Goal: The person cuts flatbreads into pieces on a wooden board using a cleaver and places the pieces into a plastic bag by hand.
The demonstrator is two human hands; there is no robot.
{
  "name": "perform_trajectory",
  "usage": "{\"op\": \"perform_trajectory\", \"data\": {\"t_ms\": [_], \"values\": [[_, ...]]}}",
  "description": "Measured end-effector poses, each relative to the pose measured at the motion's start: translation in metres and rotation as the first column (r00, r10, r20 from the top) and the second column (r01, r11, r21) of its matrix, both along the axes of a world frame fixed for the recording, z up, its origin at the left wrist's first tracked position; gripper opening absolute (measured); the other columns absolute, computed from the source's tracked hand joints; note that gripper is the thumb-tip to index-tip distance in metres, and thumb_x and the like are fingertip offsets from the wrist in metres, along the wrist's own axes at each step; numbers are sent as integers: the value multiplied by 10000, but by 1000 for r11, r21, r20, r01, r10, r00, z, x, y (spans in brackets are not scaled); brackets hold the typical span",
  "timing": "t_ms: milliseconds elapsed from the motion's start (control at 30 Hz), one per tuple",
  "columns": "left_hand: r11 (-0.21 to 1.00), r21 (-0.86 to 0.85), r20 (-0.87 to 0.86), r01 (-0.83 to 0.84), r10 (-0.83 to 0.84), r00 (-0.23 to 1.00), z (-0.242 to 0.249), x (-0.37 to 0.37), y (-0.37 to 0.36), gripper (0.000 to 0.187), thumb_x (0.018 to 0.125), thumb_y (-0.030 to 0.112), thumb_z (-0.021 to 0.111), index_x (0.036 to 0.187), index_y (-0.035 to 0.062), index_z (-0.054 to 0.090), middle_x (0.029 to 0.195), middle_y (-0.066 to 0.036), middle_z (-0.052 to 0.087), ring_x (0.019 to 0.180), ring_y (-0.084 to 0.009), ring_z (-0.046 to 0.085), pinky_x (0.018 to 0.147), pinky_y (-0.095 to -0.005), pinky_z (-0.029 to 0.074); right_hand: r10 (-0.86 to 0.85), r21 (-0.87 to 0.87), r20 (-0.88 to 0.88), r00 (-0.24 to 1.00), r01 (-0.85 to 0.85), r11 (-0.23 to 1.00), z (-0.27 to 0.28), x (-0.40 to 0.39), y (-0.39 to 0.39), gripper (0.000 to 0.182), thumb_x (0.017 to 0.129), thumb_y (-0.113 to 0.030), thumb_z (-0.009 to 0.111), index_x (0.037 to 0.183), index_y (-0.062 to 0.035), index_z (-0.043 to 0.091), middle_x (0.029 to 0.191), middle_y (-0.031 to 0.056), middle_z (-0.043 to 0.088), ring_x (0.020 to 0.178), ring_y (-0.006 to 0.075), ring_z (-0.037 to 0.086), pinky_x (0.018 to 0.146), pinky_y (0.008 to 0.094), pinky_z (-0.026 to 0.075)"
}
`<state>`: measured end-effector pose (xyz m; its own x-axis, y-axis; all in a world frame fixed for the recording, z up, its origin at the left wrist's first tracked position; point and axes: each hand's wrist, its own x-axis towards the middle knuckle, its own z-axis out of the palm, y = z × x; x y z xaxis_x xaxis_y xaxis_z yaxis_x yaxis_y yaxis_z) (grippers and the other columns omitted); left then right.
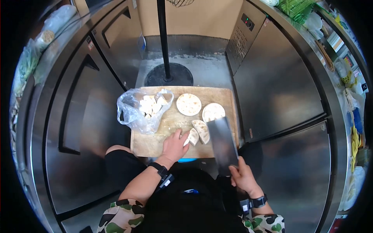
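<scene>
My right hand (243,174) grips the handle of a broad cleaver (222,141), its blade slanting up over the right side of the wooden cutting board (145,145). My left hand (175,145) rests at the board's near edge, fingers curled against a cut piece of flatbread (193,136). Right beside it leans a half flatbread (201,130). Two whole round flatbreads lie farther back: one flatbread (189,104) near the middle, another flatbread (213,112) partly behind the blade tip. On the left, a clear plastic bag (143,122) holds several cut bread chunks (149,105).
Steel refrigerated cabinets stand close on both sides: a left cabinet (89,124) and a right cabinet (279,77). Behind the board, a black pole (163,39) rises from a round base (151,77). Bagged vegetables (295,7) lie on the right counter. My knees flank the board.
</scene>
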<state>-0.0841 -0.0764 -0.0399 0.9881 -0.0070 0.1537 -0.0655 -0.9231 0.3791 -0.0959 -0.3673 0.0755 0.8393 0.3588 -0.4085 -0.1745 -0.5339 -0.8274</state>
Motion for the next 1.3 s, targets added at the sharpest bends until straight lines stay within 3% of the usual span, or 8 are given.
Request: {"op": "perform_trajectory", "data": {"t_ms": [233,467,600,833,967,1067,1167,1300], "values": [[967,-233,161,-98,138,977,51,18,16,345,817,242,691,1115,91,605,1030,-133,604,939,-349,635,781,-453,531,-228,354,-145,963,266,897,-28,1,-13,205,1014,-51,492,1194,-17,399,801,109,613,457,119,531,417,258,446],[907,48,366,-418,374,852,62,72,114,530,844,381,695,1261,73,584,1260,-161,561,1106,-381,568,892,-496,487,-116,393,-231,966,202,897,-25,9,-10,175,1013,-52,496,1149,-19,391,787,85,580,464,120,538,420,260,443],[916,325,59,-234,228,972,60,52,101,581,842,426,701,1271,47,603,1310,-151,538,1155,-366,536,939,-487,449,-115,405,-230,966,203,891,-32,12,-12,181,1011,-55,500,1147,-19,387,787,83,585,467,122,540,426,266,444],[987,37,-121,-156,159,980,28,29,77,156,857,256,660,882,102,674,878,-138,692,857,-354,662,805,-474,510,-115,381,-242,963,203,902,-28,12,-9,190,1010,-61,506,1151,-13,388,783,76,570,464,119,532,434,268,446],[989,98,-508,112,-47,860,61,12,61,171,884,255,662,903,86,666,857,-145,668,833,-368,644,721,-465,513,-119,374,-248,962,208,904,-29,13,-7,192,1009,-59,508,1146,-10,383,762,75,566,463,119,537,431,273,448],[988,-82,-144,133,-144,979,68,22,73,170,877,224,661,980,89,676,897,-146,677,835,-368,655,764,-483,525,-104,364,-260,960,197,910,-32,12,-7,196,1009,-60,509,1146,-7,380,762,78,565,465,120,544,431,277,451],[965,-228,-44,-129,122,992,92,55,71,187,862,139,660,1043,95,675,1043,-151,654,934,-363,637,834,-474,516,-94,344,-254,963,181,921,-35,14,-6,204,1011,-63,509,1154,-4,376,763,75,564,470,120,550,432,278,454],[981,141,194,-135,106,975,66,106,94,296,811,34,642,1079,148,692,1326,-127,550,1153,-339,565,971,-431,479,-100,343,-268,958,192,920,-32,15,-5,223,1014,-69,509,1173,-6,367,762,69,564,483,119,555,437,276,456]]}}
